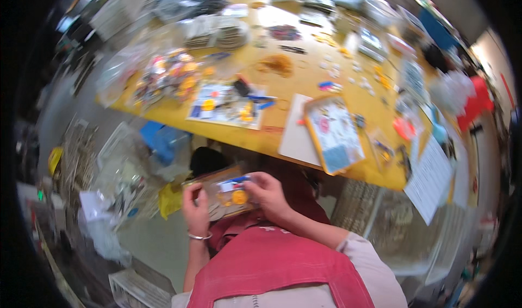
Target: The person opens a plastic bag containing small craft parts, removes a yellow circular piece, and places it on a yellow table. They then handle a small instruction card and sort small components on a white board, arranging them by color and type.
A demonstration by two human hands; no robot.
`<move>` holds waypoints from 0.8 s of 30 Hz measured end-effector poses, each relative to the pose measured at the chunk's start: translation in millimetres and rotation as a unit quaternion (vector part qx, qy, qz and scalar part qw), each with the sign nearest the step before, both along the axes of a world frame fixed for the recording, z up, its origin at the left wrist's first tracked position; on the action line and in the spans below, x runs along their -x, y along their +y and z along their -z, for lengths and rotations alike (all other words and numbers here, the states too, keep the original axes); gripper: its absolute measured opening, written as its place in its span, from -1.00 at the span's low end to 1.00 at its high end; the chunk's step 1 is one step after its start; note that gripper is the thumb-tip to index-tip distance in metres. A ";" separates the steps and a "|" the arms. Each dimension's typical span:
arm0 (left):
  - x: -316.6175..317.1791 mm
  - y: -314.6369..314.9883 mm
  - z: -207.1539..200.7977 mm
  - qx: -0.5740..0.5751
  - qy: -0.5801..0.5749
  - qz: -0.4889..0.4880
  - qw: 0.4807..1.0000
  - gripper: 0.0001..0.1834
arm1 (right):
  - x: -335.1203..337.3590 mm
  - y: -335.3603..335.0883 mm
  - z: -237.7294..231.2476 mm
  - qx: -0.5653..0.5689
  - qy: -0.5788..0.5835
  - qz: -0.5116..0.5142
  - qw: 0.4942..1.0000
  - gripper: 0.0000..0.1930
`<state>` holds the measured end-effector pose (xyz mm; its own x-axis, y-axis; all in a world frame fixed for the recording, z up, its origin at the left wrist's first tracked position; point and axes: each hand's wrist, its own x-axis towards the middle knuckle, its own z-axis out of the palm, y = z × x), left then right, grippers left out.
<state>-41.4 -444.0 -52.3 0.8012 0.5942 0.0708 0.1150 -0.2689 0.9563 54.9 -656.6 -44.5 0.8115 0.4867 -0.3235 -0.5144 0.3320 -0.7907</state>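
Note:
Over my lap, above my red apron (pixel 266 264), I hold a small clear packet (pixel 236 196) with yellow, blue and white parts in it. My right hand (pixel 269 194) pinches its right end between thumb and fingers. My left hand (pixel 196 207), with a bracelet at the wrist, is closed on the left edge of a flat brown card or clear-covered piece (pixel 217 176) behind the packet. Whether the packet and the brown piece are joined, I cannot tell. The picture is blurred.
On the yellow table (pixel 234 137) ahead lie a heap of filled packets (pixel 166 77), a printed sheet (pixel 204 98) with small parts, a yellow-rimmed tray (pixel 354 164) and stacks of cards (pixel 231 33). Clear bins stand at left (pixel 122 150) and right (pixel 402 226). A paper (pixel 429 177) overhangs the edge.

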 end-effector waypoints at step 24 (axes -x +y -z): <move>21.4 6.4 31.6 -0.331 0.198 0.068 0.920 -0.35 | -19.8 -10.3 -8.2 -0.032 0.005 0.071 0.997 -0.79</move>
<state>-62.8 -437.6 -83.9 0.9058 0.4182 0.0680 0.3411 -0.8149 0.4686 74.7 -666.9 -36.3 0.8704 0.3877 -0.3034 -0.4663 0.4514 -0.7608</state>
